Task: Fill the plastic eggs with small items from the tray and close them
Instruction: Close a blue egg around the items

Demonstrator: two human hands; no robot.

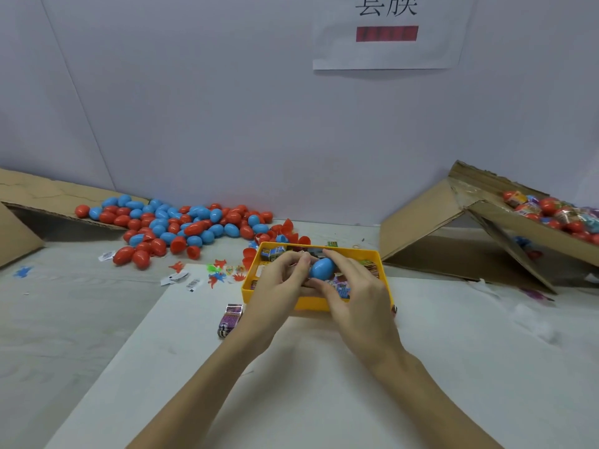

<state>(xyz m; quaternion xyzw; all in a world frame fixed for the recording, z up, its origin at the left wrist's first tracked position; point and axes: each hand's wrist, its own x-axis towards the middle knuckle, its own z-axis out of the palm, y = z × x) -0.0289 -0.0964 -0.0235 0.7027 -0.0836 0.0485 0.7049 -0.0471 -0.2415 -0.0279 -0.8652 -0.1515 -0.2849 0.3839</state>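
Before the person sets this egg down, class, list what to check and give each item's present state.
1. Blue egg held by both hands: ok; left hand and right hand grip it.
2. Egg halves fully closed: cannot tell; fingers cover the seam.
3. Item inside: cannot tell.
4. Egg above the yellow tray: ok.
5. Empty eggs in the pile within view: ok.

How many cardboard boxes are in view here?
2: one cardboard box tipped at far left behind the loose eggs, one tipped at right holding wrapped eggs. Others could lie outside the frame.
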